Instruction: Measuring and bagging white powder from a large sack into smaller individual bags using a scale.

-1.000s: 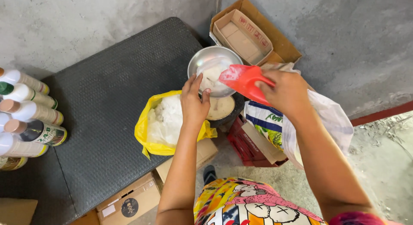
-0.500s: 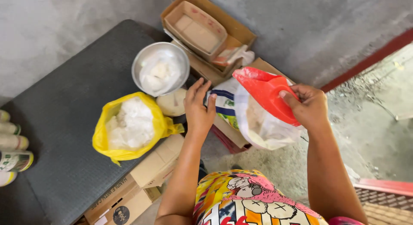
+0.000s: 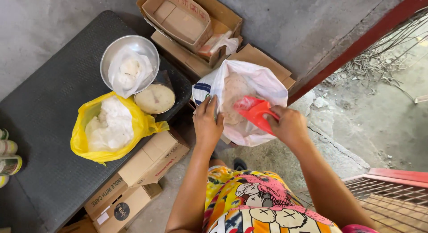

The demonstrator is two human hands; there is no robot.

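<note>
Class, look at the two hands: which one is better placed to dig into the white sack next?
Right. The right hand holds the red scoop inside the white sack; the left hand only grips its rim.

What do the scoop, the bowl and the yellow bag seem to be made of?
Scoop: red plastic, smooth, slightly glossy, probably rigid.
Bowl: metal, likely steel or aluminium; silvery, reflective rim.
Yellow bag: thin plastic film, crinkled and shiny.
</note>
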